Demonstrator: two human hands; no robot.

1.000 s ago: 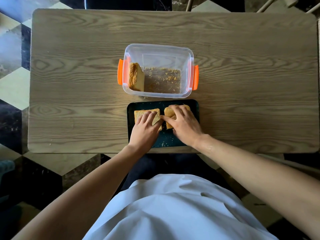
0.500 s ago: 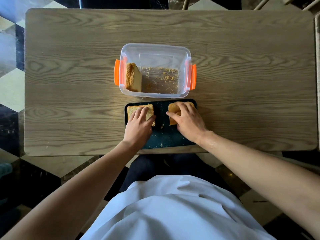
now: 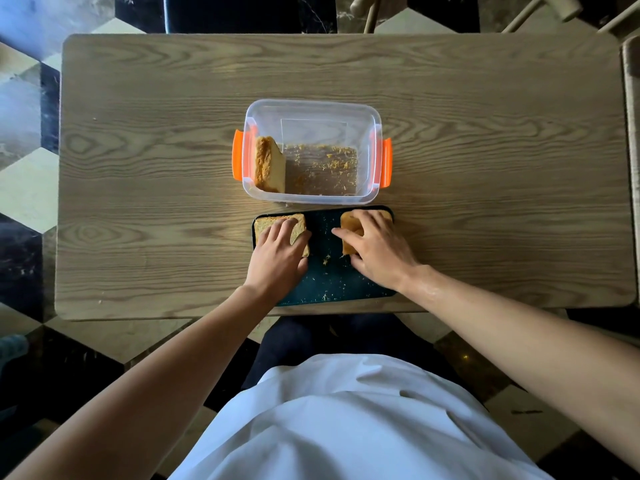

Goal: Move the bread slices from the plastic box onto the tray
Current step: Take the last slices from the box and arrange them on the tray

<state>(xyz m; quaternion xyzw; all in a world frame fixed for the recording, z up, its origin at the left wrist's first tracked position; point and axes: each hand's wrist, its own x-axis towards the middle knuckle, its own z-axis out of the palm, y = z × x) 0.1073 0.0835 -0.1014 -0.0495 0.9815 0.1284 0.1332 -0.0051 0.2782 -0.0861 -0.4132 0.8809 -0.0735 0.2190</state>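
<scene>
A clear plastic box (image 3: 313, 109) with orange clips stands mid-table; a few upright bread slices (image 3: 269, 164) lean against its left wall, and crumbs cover its floor. Just in front lies a dark tray (image 3: 329, 278). My left hand (image 3: 278, 254) rests flat on a bread slice (image 3: 265, 225) at the tray's far left corner. My right hand (image 3: 375, 247) lies over a second slice (image 3: 349, 223) at the far right corner, fingers curled around it. Both slices are partly hidden by my hands.
The wooden table (image 3: 485, 168) spreads wide on both sides of the box and tray. Crumbs dot the tray between my hands. Chair legs (image 3: 372, 12) show beyond the far edge. A chequered floor surrounds the table.
Both hands slid their slices apart and toward the tray's far corners. The gap between the two slices has widened.
</scene>
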